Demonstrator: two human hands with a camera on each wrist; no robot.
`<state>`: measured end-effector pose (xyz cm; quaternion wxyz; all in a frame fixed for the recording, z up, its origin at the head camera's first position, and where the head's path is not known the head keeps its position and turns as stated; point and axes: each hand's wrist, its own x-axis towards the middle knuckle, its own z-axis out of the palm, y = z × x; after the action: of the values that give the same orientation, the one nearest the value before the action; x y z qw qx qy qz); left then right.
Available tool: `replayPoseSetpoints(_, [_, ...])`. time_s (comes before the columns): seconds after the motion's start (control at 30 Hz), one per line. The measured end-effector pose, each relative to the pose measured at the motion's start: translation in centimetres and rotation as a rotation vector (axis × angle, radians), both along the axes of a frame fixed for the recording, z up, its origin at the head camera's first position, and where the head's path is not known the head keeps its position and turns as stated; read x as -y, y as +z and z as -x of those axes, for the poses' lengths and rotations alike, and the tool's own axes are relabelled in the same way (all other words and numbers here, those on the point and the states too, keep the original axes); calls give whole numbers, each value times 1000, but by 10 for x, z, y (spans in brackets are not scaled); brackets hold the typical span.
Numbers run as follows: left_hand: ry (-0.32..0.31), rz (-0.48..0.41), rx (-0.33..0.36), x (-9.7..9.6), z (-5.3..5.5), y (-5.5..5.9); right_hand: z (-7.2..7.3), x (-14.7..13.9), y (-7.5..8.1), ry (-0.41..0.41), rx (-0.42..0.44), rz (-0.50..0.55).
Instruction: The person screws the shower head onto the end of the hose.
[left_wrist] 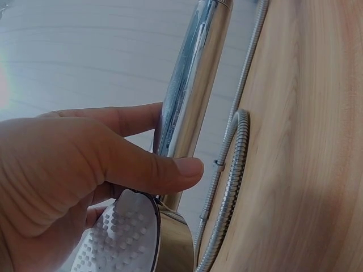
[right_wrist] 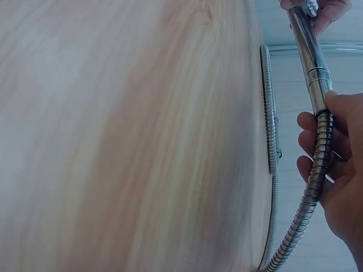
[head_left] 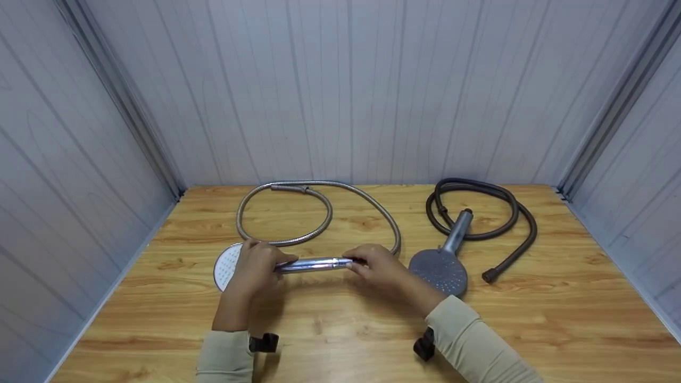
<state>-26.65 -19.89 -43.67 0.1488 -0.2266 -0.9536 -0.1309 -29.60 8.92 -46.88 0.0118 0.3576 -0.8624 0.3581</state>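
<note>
My left hand (head_left: 258, 266) grips a chrome shower head (head_left: 308, 265) by its handle, close to the white nozzle face (head_left: 226, 266). In the left wrist view the thumb lies across the shiny handle (left_wrist: 193, 96), and the nozzle face (left_wrist: 122, 232) is below it. At the handle's other end my right hand (head_left: 375, 264) pinches the end of a silver metal hose (head_left: 391, 218). The right wrist view has this hose (right_wrist: 309, 198) running from the handle's end, with the fingers curled about the join. How tightly the two parts fit cannot be told.
A grey shower head (head_left: 439, 271) lies on the wooden table (head_left: 340, 330) by my right forearm. Behind it is a coiled dark hose (head_left: 524, 234). The silver hose loops near the back edge, and pale panel walls (head_left: 340, 90) enclose the table on three sides.
</note>
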Motion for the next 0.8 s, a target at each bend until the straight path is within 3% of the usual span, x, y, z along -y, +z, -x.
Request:
replayPoseSetpoints(0.3, [11, -7, 21, 0, 0, 1, 0, 2, 0, -20, 57, 33])
replayPoseSetpoints(0.6, [12, -9, 17, 2, 0, 0, 4, 2, -3, 16, -146, 72])
replayPoseSetpoints(0.8, [11, -18, 7, 2, 0, 0, 4, 3, -2, 16, -173, 89])
